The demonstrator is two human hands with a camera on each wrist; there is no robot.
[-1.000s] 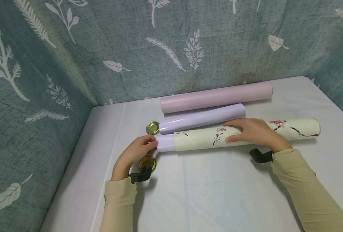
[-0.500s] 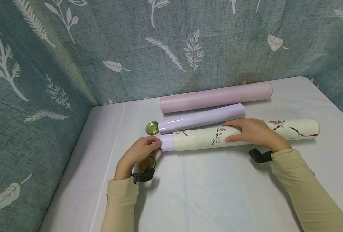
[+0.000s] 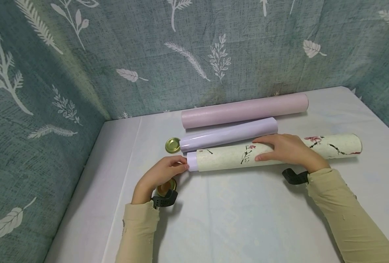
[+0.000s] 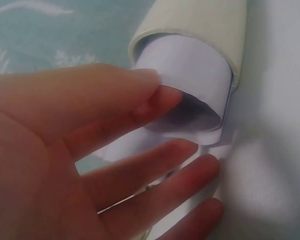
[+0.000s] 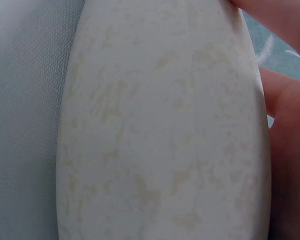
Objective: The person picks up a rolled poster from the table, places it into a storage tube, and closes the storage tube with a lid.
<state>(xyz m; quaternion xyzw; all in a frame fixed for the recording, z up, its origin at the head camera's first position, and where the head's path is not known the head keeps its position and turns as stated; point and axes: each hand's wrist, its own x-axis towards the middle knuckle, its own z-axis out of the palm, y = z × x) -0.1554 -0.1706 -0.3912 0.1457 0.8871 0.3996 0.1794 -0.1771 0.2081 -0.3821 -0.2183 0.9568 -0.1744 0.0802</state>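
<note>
A cream cardboard tube (image 3: 227,159) with painted blossom branches lies across the table. From its left mouth sticks a short end of a rolled white-lilac paper sheet (image 3: 192,162). My left hand (image 3: 164,171) pinches that end; in the left wrist view the thumb lies on the outside of the paper roll (image 4: 190,62) and the index fingertip is at its inner edge, the other fingers spread below. My right hand (image 3: 289,150) grips the tube around its middle from above. The right wrist view is filled by the mottled tube wall (image 5: 165,120), with fingers at its right side.
Behind the tube lie another glossy lilac paper roll (image 3: 228,135) and a pink tube (image 3: 247,110). One gold lid (image 3: 173,145) sits at the lilac roll's left end. A second gold lid (image 3: 164,188) lies partly under my left wrist. A patterned curtain (image 3: 194,54) hangs behind the table.
My left hand has moved right, and the paper roll has slid further into the cream tube, so less of it sticks out. My right hand and the tube have stayed almost still.
</note>
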